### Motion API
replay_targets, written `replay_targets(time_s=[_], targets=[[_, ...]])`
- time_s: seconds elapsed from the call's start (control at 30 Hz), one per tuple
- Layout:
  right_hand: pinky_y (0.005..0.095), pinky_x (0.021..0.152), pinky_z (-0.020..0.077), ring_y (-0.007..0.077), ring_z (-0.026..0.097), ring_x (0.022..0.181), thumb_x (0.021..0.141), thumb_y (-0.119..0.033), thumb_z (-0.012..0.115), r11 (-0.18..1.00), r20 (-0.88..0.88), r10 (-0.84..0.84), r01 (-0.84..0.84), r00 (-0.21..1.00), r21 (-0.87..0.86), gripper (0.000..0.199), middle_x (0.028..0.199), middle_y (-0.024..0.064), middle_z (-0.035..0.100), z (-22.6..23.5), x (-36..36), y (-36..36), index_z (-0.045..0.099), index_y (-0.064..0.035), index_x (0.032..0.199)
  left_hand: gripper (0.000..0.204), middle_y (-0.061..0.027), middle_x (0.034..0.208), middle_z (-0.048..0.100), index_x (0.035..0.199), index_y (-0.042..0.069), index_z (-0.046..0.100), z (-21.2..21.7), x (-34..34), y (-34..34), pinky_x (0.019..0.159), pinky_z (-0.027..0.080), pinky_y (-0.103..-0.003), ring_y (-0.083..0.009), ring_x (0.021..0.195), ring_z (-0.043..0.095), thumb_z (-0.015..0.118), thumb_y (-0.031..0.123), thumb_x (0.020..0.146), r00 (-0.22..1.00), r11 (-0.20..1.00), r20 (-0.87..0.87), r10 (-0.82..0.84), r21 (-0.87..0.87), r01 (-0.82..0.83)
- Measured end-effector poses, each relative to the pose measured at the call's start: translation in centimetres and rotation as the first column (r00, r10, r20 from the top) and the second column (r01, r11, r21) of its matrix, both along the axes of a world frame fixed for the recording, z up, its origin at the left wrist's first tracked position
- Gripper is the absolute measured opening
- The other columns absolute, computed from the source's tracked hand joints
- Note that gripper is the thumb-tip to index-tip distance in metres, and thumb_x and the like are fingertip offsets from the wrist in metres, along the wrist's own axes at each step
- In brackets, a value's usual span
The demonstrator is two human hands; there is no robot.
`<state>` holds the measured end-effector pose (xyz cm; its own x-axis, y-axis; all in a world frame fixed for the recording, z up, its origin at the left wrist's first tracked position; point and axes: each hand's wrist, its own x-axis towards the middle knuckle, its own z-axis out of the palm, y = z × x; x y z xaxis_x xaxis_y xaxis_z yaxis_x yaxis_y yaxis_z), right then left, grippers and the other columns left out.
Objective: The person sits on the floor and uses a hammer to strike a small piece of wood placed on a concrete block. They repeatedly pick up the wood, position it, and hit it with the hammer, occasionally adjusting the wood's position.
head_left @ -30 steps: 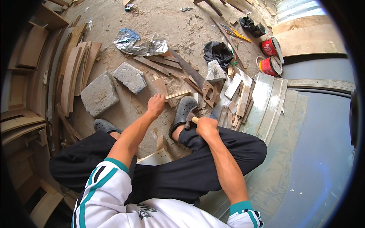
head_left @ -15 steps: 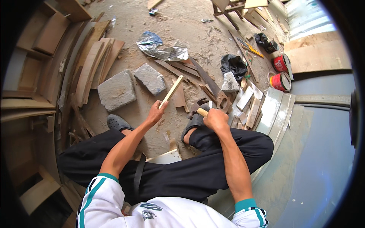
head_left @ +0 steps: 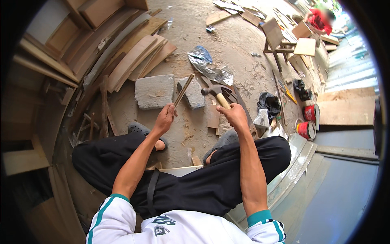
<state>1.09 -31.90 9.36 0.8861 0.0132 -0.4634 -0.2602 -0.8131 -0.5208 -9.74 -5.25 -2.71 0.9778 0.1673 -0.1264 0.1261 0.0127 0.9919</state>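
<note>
Left hand (head_left: 164,118) gripping wood (head_left: 185,90), right hand (head_left: 235,116) on a hammer (head_left: 222,100).
Wood sits between 11 and 12 o'clock from mid-view, hammer between 1 and 2. My worry: a sloppy swing could clip the left fingers, since they're near the hammer, and a slack grip could let the wood twist or drop. Both hands look pretty much closed: left fingers curl round the wood's lower end, right ones wrap the hammer's handle.

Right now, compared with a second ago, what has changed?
The right hand moved the hammer forward, away from the right shoe; the left hand swung the thin wooden piece from pointing right to pointing forward. Both hands kept hold; the grey blocks stayed put.
</note>
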Motion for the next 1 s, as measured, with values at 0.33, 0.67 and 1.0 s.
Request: replay_targets(time_s=[0.33,0.67,1.0], targets=[[0.0267,0.040,0.0392,0.0083,0.047,0.045,0.088,-0.041,0.071,0.793,-0.109,-0.041,0.099,0.993,0.601,0.037,0.058,-0.0017,0.048,1.4,-0.4,6.1,0.056,-0.0076,0.081,0.038,0.0035,0.067,0.048,0.111,0.007,0.057,1.9,-0.1,3.0,0.054,0.038,-0.026,-0.0061,0.059,0.045,0.049,0.043,0.102,0.969,0.941,-0.015,0.247,0.244,-0.236],[0.0339,0.040,0.0457,0.0174,0.056,0.045,0.094,-0.043,0.058,0.960,-0.074,0.148,-0.125,0.986,0.251,0.046,0.055,0.0058,0.053,-5.4,-1.8,5.4,0.055,-0.0001,0.078,0.065,-0.0139,0.070,0.064,0.080,0.004,0.066,-10.3,-0.4,9.7,0.067,0.047,-0.040,-0.0288,0.069,0.062,0.042,0.061,0.097,0.910,0.851,-0.355,0.215,0.526,0.004],[0.0357,0.039,0.0454,0.0188,0.055,0.043,0.095,-0.045,0.059,0.945,-0.253,0.073,0.014,0.965,0.326,0.046,0.059,0.0073,0.054,-11.8,-4.1,6.4,0.057,0.0011,0.088,0.072,-0.0128,0.068,0.063,0.073,0.004,0.066,-15.8,-0.8,10.2,0.069,0.046,-0.042,-0.0301,0.070,0.062,0.044,0.070,0.091,0.842,0.903,-0.461,0.280,0.424,-0.068]])
